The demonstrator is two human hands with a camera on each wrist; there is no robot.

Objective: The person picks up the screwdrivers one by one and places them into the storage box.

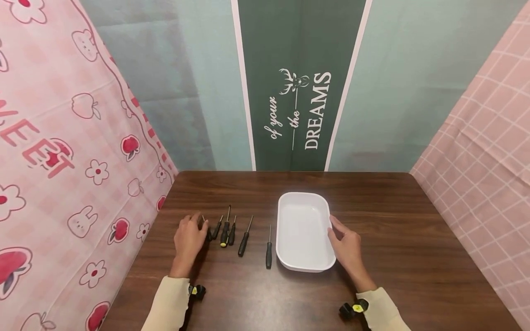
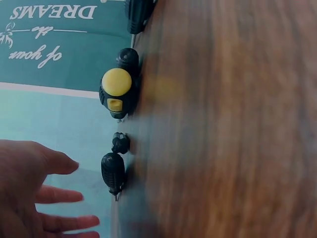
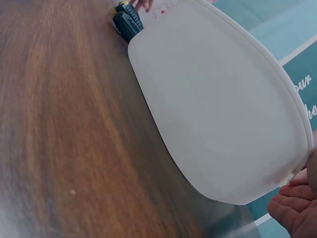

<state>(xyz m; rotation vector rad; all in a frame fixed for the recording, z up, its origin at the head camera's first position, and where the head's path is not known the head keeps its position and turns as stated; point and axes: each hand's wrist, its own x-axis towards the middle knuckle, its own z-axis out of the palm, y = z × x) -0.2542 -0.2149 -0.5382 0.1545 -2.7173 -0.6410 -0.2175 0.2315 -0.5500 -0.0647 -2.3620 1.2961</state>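
Tabletop [image 1: 397,225]: dark brown wood grain, far corners rounded, near edge out of frame. White rectangular dish [image 1: 304,230] roughly midway between left and right edges, opening up. Six black-handled screwdrivers [image 1: 243,244], loose row between left edge and dish, shafts toward far edge. Four leftmost bunched close, one yellow-capped; leftmost partly hidden. Rightmost screwdriver [image 1: 268,256] just beside dish.

Left hand [image 2: 25,191] near 5 screwdrivers [image 2: 113,171]

Left hand [image 1: 190,236] with fingers [image 2: 59,195] extended, thumb [image 2: 57,162] apart from them, right hand [image 1: 347,246] pinching, thumb opposite its fingers, sleeved forearms [image 1: 167,301] behind
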